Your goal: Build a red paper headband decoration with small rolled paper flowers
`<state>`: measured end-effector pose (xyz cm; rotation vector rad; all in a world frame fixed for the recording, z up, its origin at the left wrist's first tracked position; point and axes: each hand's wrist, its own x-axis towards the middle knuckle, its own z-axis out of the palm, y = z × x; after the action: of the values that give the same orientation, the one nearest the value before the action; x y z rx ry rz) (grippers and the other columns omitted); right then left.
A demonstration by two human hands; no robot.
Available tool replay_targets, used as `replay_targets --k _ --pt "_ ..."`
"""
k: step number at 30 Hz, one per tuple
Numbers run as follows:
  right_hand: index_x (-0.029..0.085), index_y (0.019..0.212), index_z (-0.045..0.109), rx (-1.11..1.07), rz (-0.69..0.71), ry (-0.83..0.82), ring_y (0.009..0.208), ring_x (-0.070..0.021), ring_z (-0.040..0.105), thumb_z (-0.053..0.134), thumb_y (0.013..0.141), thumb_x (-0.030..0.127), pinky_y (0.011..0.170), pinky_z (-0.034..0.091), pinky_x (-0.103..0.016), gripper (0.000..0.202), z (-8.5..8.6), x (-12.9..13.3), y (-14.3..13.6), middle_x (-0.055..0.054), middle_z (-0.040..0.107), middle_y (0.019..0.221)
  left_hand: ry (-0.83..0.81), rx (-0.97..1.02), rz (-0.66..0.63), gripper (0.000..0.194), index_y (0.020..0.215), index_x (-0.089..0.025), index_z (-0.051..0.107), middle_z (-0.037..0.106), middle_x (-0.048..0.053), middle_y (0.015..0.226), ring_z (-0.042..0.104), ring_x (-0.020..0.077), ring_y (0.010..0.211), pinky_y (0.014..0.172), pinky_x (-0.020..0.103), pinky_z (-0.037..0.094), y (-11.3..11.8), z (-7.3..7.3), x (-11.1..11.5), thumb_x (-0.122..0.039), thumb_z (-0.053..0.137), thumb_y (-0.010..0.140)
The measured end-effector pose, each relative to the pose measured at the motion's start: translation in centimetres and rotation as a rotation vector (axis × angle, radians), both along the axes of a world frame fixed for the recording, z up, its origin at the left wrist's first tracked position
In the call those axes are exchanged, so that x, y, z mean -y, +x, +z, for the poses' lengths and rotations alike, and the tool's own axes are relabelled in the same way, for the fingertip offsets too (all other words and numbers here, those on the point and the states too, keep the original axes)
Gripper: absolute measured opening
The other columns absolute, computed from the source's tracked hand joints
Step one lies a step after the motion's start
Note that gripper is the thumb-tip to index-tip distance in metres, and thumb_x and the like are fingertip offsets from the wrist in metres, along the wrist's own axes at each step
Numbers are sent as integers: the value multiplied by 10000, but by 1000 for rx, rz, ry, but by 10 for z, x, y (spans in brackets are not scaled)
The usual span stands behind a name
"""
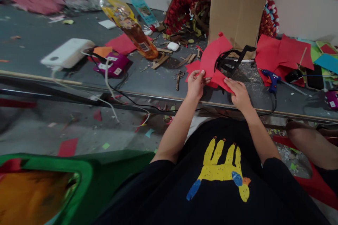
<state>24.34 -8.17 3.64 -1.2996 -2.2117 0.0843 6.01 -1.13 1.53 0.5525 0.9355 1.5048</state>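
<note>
A curved red paper piece rises above the table's front part, with a black strap beside it. My left hand grips the lower left of the red paper between thumb and fingers. My right hand holds a smaller red flap at its right edge, fingers pressed on top and the thumb hidden. More red paper lies under and behind my left hand.
Left are a white power bank, a purple socket block with cables, and two bottles. Right lie red sheets and a blue glue gun. Cardboard stands behind. A green bin is below; another person's leg shows right.
</note>
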Motion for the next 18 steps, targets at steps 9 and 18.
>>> replay_targets --k 9,18 --pt "241 1335 491 71 77 13 1312 -134 464 367 762 -9 1074 360 -386 637 12 15 -11 -10 510 1399 53 19 0 287 741 -191 490 620 -62 606 593 60 478 496 153 452 -2 0 2 -252 766 691" --pt "266 1370 452 188 197 21 1339 -156 432 393 784 4 1078 365 -404 644 16 12 -5 -3 481 1421 57 37 -35 284 723 -183 509 597 -59 577 561 59 449 468 164 430 -5 2 4 -264 777 682"
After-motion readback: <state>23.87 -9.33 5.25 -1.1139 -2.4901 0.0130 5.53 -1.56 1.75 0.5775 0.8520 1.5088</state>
